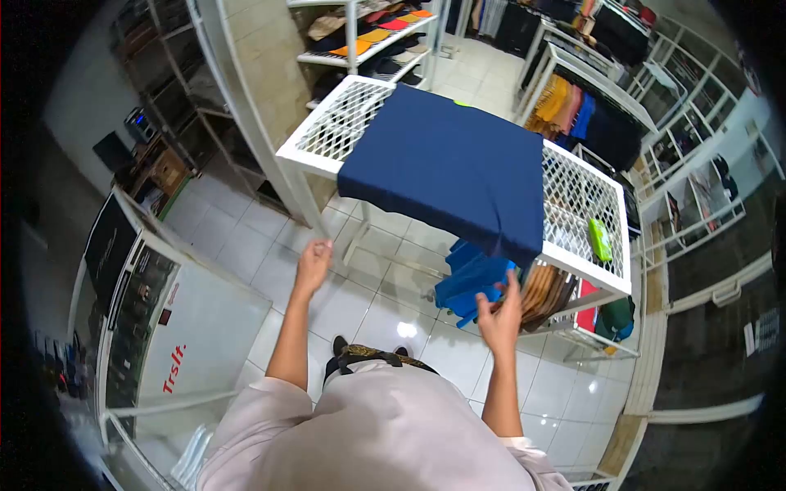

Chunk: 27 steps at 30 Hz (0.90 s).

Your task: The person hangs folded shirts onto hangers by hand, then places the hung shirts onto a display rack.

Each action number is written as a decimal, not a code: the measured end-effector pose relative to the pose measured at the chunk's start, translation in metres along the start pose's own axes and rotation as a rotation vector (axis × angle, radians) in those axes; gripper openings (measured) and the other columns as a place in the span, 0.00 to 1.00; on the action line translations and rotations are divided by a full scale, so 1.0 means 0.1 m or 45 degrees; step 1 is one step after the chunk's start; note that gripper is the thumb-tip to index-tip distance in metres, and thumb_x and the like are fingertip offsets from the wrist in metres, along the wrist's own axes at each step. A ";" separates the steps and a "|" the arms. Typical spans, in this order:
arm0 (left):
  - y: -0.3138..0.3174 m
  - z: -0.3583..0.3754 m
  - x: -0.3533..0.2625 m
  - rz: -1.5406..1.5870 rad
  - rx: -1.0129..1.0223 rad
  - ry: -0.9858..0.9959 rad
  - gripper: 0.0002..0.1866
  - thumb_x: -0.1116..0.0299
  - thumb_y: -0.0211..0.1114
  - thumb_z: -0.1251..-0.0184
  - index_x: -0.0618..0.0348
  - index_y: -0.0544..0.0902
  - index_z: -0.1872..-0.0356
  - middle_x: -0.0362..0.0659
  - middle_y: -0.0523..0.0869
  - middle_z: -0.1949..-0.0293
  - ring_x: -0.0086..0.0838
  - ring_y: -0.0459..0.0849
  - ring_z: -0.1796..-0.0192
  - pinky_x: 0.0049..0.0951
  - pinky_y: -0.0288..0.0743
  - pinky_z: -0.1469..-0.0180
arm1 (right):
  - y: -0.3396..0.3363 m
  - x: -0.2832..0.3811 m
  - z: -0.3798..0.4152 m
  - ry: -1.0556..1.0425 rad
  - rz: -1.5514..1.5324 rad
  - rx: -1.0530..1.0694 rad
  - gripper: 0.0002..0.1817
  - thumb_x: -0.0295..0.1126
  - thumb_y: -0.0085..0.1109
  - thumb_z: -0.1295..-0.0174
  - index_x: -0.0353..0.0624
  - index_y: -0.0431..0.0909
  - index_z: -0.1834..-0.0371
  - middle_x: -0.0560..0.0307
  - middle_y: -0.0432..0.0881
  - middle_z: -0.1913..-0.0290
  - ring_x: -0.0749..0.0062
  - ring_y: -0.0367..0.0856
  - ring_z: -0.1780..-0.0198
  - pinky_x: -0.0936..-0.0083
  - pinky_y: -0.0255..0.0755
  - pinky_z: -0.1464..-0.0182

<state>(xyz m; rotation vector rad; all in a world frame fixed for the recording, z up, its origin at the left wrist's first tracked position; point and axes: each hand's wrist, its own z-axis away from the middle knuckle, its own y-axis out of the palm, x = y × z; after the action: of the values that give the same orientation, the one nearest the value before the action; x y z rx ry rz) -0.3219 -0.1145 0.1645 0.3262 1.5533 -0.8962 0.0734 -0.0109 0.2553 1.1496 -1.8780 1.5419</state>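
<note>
A dark blue garment (450, 168) lies spread flat on a white wire-mesh table (336, 123), its near edge hanging over the table's front. My left hand (312, 266) is raised below the table's near left corner, fingers apart, holding nothing. My right hand (501, 315) is raised below the garment's hanging corner, fingers spread and empty. Both hands are apart from the cloth.
Brighter blue clothes (468, 282) and other folded items sit on a lower shelf under the table. A green object (600, 239) lies on the mesh at right. Shelves of caps (372, 37) stand behind, clothing racks (585, 106) at right, a glass display case (176, 327) at left.
</note>
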 end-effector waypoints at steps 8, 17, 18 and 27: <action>-0.55 1.32 0.43 0.156 -0.016 -0.342 0.20 0.53 0.65 0.23 0.61 0.82 0.46 0.48 0.90 0.62 0.30 0.89 0.64 0.30 0.82 0.59 | 1.14 0.82 0.50 -0.243 -0.157 1.008 0.27 0.28 0.71 0.38 0.40 0.78 0.35 0.47 0.89 0.53 0.66 0.88 0.67 0.70 0.80 0.64; -2.16 2.64 0.89 -0.131 -0.814 -0.379 0.19 0.56 0.67 0.25 0.61 0.84 0.46 0.49 0.91 0.60 0.33 0.89 0.61 0.33 0.82 0.55 | 2.73 2.12 1.49 -0.777 -0.204 1.718 0.22 0.29 0.70 0.37 0.41 0.81 0.39 0.46 0.89 0.56 0.60 0.90 0.68 0.66 0.82 0.63; -2.34 2.79 0.92 -0.125 -0.898 -0.437 0.19 0.56 0.67 0.25 0.61 0.84 0.46 0.49 0.91 0.60 0.33 0.89 0.61 0.33 0.82 0.55 | 2.93 2.24 1.67 -0.851 -0.254 1.791 0.22 0.29 0.69 0.37 0.41 0.80 0.39 0.46 0.90 0.57 0.61 0.90 0.68 0.67 0.82 0.63; -3.23 4.10 0.80 -0.386 -1.700 -0.603 0.14 0.63 0.69 0.30 0.61 0.84 0.51 0.49 0.90 0.63 0.43 0.90 0.65 0.39 0.82 0.60 | 3.86 3.31 3.78 -1.241 -0.610 2.336 0.16 0.28 0.66 0.35 0.41 0.83 0.44 0.47 0.88 0.55 0.62 0.89 0.63 0.70 0.83 0.61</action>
<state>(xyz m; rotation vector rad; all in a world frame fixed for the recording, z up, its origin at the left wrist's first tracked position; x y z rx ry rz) -0.2610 -0.6357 0.2244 -1.0180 1.4354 0.0105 -0.3648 -0.4636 0.1861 3.0498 0.3505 2.3959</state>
